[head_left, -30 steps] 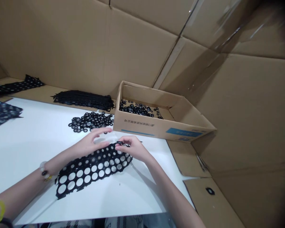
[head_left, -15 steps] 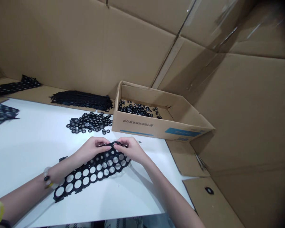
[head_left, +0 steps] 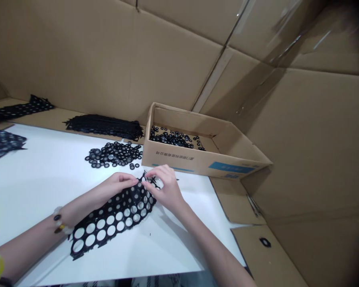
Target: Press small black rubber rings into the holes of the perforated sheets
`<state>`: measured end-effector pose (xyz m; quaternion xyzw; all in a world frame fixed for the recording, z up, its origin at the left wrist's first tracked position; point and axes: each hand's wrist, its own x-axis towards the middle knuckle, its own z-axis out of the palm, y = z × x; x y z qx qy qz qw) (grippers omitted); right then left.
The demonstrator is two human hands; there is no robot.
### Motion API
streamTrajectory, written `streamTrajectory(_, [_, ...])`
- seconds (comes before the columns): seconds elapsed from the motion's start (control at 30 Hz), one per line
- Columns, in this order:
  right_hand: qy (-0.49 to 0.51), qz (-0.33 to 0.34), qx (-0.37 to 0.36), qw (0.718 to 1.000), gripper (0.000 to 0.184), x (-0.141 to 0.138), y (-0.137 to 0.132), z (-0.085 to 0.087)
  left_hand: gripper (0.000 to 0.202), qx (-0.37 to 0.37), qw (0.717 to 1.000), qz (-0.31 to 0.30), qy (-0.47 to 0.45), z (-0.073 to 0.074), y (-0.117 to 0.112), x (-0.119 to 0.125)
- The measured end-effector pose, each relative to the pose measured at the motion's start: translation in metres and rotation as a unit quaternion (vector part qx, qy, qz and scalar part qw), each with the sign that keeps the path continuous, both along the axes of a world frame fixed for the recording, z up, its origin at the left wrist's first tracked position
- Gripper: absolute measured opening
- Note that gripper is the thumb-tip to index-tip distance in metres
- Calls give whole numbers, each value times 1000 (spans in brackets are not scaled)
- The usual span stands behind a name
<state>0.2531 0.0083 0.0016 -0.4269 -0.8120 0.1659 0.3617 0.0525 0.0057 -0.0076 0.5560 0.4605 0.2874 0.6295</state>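
Observation:
A black perforated sheet [head_left: 115, 212] with rows of round holes lies on the white table, its far end raised between my hands. My left hand [head_left: 116, 186] grips the sheet's upper edge. My right hand [head_left: 164, 187] pinches the far end of the sheet, where torn black bits stick up between its fingers. Loose black rings with pale centres form a pile [head_left: 113, 154] just beyond my left hand. More rings lie inside a cardboard box [head_left: 173, 159], past my right hand.
A white tabletop [head_left: 42, 187] is lined around with cardboard sheets. A stack of black strips [head_left: 103, 126] lies on a cardboard ledge behind it. Other perforated sheets lie at far left [head_left: 2, 143], and one black piece [head_left: 265, 242] rests on cardboard at lower right.
My right hand has risen and moved left over the sheet's far end, closer to my left hand. The sheet's far end is now bunched and lifted between them.

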Motion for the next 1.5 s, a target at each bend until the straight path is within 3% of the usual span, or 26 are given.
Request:
streamTrajectory(0.2, [5, 27, -36, 999, 13, -12, -6, -15, 32, 76, 996, 4, 54, -4, 0, 3])
streamTrajectory(0.47, [-36, 52, 41, 997, 14, -12, -5, -27, 27, 138, 984, 34, 111, -14, 2, 7])
streamTrajectory(0.63, [-32, 149, 68, 986, 16, -12, -2, -27, 31, 117, 983, 41, 132, -11, 2, 5])
streamTrajectory(0.77, [-12, 142, 27, 989, 5, -4, 5, -25, 36, 97, 990, -4, 100, -8, 5, 1])
streamTrajectory(0.9, [15, 165, -9, 986, 9, -1, 11, -26, 32, 82, 992, -62, 73, -11, 8, 0])
streamTrajectory(0.97, [68, 151, -73, 984, 6, 0, 15, -27, 32, 74, 994, -42, 73, -14, 10, -1])
streamTrajectory(1.07, [229, 59, -171, 957, 12, 10, 23, -22, 33, 69, 993, -24, 87, -20, 13, -4])
streamTrajectory(1.13, [308, -12, -168, 937, 15, 21, 30, -16, 34, 70, 991, -49, 98, -22, 16, -7])
streamTrajectory(1.2, [286, -36, -155, 945, 17, 27, 36, -11, 34, 76, 988, -89, 101, -22, 18, -12])
streamTrajectory(1.27, [215, -19, -172, 961, 15, 21, 40, -10, 36, 100, 981, -125, 106, -19, 19, -15])
streamTrajectory(1.37, [166, 10, -175, 970, 11, -12, 46, -10, 38, 137, 969, -151, 138, -13, 15, -16])
streamTrajectory(1.5, [163, 22, -146, 975, 33, -52, 53, 1, 34, 145, 965, -140, 167, -10, 10, -14])
